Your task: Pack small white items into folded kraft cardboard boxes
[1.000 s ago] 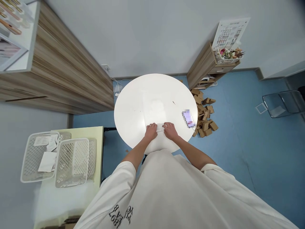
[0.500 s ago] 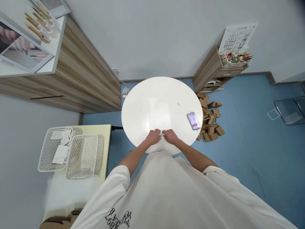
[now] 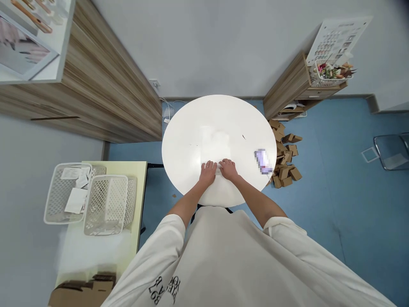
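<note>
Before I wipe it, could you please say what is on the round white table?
On the table: a pixelated purple item and small dark marks. The left hand and right hand touch a pale item; whatever lies beneath them is covered.

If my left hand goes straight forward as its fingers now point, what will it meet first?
Your left hand would probably meet the wall beyond the table; depth is unclear.
</note>
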### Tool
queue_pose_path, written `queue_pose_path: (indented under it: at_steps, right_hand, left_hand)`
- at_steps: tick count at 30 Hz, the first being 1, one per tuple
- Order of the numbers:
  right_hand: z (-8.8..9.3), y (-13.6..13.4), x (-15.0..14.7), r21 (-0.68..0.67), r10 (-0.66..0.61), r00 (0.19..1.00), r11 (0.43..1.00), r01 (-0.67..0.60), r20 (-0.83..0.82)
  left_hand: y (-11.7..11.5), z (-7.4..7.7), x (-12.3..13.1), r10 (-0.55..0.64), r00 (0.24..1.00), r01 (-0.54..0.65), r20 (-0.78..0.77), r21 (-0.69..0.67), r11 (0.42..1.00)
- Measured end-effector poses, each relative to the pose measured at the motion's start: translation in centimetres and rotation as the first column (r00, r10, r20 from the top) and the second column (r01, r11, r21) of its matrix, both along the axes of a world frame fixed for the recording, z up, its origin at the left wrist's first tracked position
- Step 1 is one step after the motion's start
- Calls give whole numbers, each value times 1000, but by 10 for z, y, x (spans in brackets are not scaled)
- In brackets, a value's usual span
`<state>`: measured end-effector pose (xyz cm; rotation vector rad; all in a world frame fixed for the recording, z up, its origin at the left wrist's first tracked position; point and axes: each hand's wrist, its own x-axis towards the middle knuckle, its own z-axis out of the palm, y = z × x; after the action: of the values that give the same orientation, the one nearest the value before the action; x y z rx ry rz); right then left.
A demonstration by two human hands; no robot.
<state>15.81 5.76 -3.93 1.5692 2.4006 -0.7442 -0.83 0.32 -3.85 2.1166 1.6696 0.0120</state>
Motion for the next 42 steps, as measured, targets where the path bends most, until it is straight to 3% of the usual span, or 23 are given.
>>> queue_pose_path:
  at_steps: [4,8,14,19,23,28,32,39,42]
  right_hand:
    - [3,-12,8,78,111,992,991,-107,-54]
    - [6,-36,17,48,273,958,962,-269,-89]
    - [13,-67,26,23,263,954,965,-262,-146]
    - [23,-51,23,-37,194,970,979,-201,-146]
    - [25,-30,16,6,82,993,997,-81,-80]
    - [28,-29,17,105,-18,999,994,21,-33]
    - [31,-42,24,64,22,1000,998,-22,7]
    - [26,-60,26,-3,211,977,978,-211,-38]
    - [24,-57,20,-6,226,972,974,-227,-69]
  left_hand:
    - [2,-7,-4,-14,1000,14,-7,-22,1000]
    - [-13,3,-8,-98,995,98,-10,5,995]
    - [-44,20,-14,-115,992,118,43,-58,991]
    - [-36,29,-18,-64,995,70,73,-77,995]
    - [-16,23,-15,-46,997,43,55,50,998]
    - [2,3,-10,-88,996,87,-9,-23,996]
    - [2,-2,-9,-107,994,106,-32,-32,994]
    - [-22,11,-13,-148,989,149,19,-49,988]
    - [-25,16,-16,-149,987,154,59,-95,983]
